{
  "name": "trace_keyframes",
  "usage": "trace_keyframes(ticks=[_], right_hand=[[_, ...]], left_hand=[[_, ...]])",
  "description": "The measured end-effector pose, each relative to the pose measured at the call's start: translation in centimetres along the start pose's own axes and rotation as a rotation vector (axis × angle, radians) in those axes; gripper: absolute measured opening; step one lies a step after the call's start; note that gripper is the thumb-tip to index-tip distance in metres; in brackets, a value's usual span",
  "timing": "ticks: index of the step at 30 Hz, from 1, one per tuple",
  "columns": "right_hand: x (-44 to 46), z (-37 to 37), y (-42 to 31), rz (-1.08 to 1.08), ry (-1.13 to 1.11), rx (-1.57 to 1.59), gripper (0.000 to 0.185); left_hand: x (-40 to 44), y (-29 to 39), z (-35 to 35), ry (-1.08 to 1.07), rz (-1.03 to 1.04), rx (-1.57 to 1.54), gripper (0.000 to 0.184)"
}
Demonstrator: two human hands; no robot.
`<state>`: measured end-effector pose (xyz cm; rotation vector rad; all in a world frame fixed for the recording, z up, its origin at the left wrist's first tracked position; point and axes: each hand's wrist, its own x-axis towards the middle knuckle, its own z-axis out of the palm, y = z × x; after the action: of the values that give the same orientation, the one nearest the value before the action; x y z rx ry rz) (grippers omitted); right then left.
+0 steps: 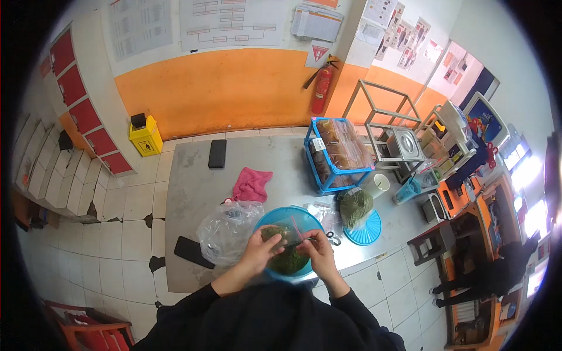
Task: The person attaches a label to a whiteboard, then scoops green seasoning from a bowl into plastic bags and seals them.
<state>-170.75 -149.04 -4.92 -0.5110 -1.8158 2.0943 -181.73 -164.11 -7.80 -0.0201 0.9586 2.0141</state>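
Over a blue plastic bowl (313,218), I hold a small clear zip-lock bag (290,228) with a red line along its mouth. Something green fills the lower part of the bag, on the left side. My left hand (260,250) is closed around that filled part. At the bag's other end my right hand (318,250) pinches the edge near the red line. Chopped green leaves (288,263) lie in the bowl beneath both hands. Left of the bowl is a crumpled clear plastic bag (225,234). Scissors (333,238) lie to its right, partly hidden.
On the steel table (193,199) are a pink cloth (252,184), two black phones (217,154), a blue crate (333,187) of packaged food, a green-filled bag (355,208), a blue lid (364,229) and a white cup (377,185). A person (497,272) stands far right.
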Motion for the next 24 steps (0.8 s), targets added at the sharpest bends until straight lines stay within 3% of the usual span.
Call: trace_keyframes(ticks=[2, 3, 5, 11, 15, 17, 21, 23, 24], right_hand=[[-0.4, -0.3, 0.9, -0.095, 0.044, -0.247, 0.037], [-0.6, -0.5, 1.0, -0.096, 0.045, -0.245, 0.037], [-1.2, -0.7, 0.2, -0.173, 0.113, -0.448, 0.039], [-2.0, -0.7, -0.8, -0.165, 0.121, -0.644, 0.031], [-2.1, -0.8, -0.2, -0.174, 0.136, -0.643, 0.024], [-2.0, -1.4, 1.3, -0.102, 0.111, -0.685, 0.021], [-1.8, -1.2, 0.5, 0.061, 0.075, -0.695, 0.022], [-1.4, -0.5, -0.1, -0.346, 0.116, -0.62, 0.024], [-1.3, -0.3, -0.1, -0.347, 0.115, -0.619, 0.024]], left_hand=[[0.4, 0.6, -0.2, 0.082, 0.23, 0.394, 0.033], [0.4, 1.2, -0.5, 0.082, 0.23, 0.396, 0.033], [-0.5, 4.3, 1.1, 0.03, 0.591, 1.249, 0.03], [-0.3, 6.1, 2.3, 0.02, 0.562, 1.606, 0.029], [-0.4, 6.1, 2.8, 0.022, 0.516, 1.616, 0.028], [-0.4, 5.6, 2.2, 0.021, 0.596, 1.403, 0.025], [0.2, 2.6, -1.0, 0.071, 0.549, 1.142, 0.025], [0.4, 0.6, -2.6, 0.032, 0.388, 0.45, 0.02], [0.0, 0.0, -3.0, 0.033, 0.389, 0.451, 0.02]])
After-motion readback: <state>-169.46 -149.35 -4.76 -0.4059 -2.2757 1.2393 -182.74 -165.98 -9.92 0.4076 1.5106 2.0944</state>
